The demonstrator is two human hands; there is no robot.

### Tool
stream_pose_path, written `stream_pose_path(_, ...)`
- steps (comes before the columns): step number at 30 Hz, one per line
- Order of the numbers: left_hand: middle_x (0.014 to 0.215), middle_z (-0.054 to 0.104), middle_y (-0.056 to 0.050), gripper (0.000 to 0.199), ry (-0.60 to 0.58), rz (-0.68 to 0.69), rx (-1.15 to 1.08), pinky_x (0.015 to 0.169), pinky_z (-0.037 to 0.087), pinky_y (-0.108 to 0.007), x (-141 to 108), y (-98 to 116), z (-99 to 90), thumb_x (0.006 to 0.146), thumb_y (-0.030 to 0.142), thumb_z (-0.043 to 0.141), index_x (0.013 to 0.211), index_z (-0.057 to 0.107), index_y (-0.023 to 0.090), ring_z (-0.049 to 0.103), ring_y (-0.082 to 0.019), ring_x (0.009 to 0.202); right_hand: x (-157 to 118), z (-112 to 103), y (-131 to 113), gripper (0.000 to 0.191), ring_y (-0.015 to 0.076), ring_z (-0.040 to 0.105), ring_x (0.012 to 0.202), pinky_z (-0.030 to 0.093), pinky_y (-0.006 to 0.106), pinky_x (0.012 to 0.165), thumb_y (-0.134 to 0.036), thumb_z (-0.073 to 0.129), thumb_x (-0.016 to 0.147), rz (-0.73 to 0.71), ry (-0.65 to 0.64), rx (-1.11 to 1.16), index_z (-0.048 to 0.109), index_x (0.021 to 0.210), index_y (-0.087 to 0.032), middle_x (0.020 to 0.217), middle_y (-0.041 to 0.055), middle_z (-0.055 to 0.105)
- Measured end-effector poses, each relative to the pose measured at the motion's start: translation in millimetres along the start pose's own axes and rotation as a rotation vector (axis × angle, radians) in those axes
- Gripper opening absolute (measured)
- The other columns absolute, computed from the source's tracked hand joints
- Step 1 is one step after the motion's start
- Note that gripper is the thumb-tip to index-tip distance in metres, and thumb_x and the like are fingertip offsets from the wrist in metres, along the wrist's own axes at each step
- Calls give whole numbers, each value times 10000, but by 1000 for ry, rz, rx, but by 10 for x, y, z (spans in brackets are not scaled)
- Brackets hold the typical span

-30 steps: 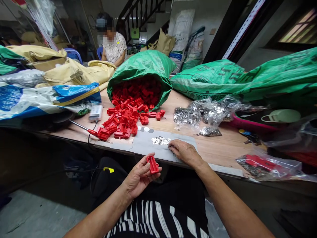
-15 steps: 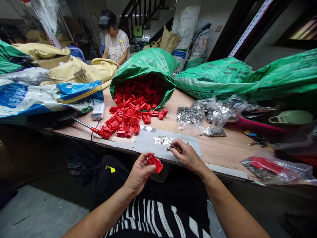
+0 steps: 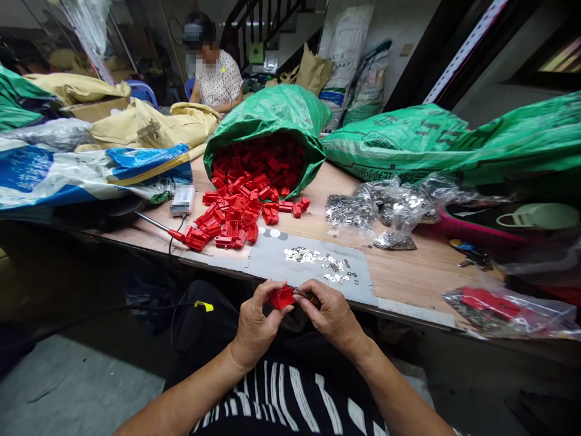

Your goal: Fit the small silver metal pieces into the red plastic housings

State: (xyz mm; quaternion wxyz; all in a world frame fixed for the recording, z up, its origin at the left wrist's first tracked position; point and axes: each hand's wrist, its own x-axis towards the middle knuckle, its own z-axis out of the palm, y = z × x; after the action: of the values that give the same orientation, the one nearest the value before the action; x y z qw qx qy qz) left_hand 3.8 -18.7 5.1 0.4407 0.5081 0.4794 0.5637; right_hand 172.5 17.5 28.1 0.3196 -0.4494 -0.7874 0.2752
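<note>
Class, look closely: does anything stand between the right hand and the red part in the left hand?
Only the tool that the right hand holds; it spans the gap towards the red part in the left hand. Nothing else visible is in the way.

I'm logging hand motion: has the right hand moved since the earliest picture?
Yes: against the grey mat, the right hand has moved nearer the person's body and slightly left, to the red part in the left hand.

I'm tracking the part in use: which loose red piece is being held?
The red piece in the left hand, beside the right hand; the other loose ones lie on the table or inside the open green sack.
</note>
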Motion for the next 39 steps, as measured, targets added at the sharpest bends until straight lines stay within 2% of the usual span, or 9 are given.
stream_pose_path(5,1114,689,-28,364,0,9,22,1089,349,-384,-5,-27,-16,716,189,738,1060,670,285,584,-230,1146,-19,12,-14,77,141,548,604,440,252,586,-230,528,880,-18,39,-13,575,821,-216,703,10,599)
stream_pose_path(11,1139,684,-26,347,-5,25,74,1070,374,-384,-10,-41,-17,743,213,718,1075,650,285,556,-232,1189,-56,14,-2,65,137,539,606,429,245,579,-227,536,886,-26,81,-3,568,831,-211,706,7,584)
stream_pose_path(18,1120,700,-25,332,-13,-7,-15,1129,294,-438,-26,-12,-11,707,162,732,1012,687,285,539,-255,1222,-48,40,-7,83,146,545,636,441,259,609,-212,523,891,-29,-32,46,583,834,-212,731,16,587)
stream_pose_path(21,1119,702,-27,343,-2,1,-11,1129,299,-432,-38,-6,-9,709,144,727,1020,687,285,552,-247,1208,-57,44,0,107,153,551,673,446,268,636,-217,498,910,-37,-57,72,597,867,-213,763,28,588)
stream_pose_path(26,1121,701,-27,344,-6,9,-32,1130,305,-428,-57,-12,5,706,123,724,1011,691,278,563,-242,1196,-80,88,19,119,170,564,730,462,288,680,-236,496,917,-56,-21,113,613,906,-221,815,45,604)
stream_pose_path(29,1110,705,-35,342,1,-6,-52,1130,311,-411,-66,-8,8,699,106,730,999,699,267,572,-238,1186,-76,79,6,146,166,561,719,461,282,678,-275,502,922,-15,-32,144,630,892,-214,807,43,603)
stream_pose_path(34,1103,707,-46,348,29,-38,-74,1122,326,-397,-67,16,5,685,98,745,992,699,255,556,-239,1203,-60,-30,41,226,171,584,833,468,282,771,-355,483,934,95,-179,334,644,950,-197,883,43,621)
stream_pose_path(36,1106,706,-51,343,31,-52,-98,1119,331,-391,-66,28,8,678,91,749,978,699,249,549,-242,1212,-62,-50,97,232,166,574,823,467,279,771,-385,495,922,156,-135,397,618,966,-194,868,30,609)
stream_pose_path(39,1091,709,-58,339,35,-91,-163,1116,337,-392,-65,43,17,654,68,757,941,702,238,549,-251,1214,-70,-28,177,229,148,530,755,453,258,713,-418,540,888,206,-47,364,583,920,-195,825,9,576)
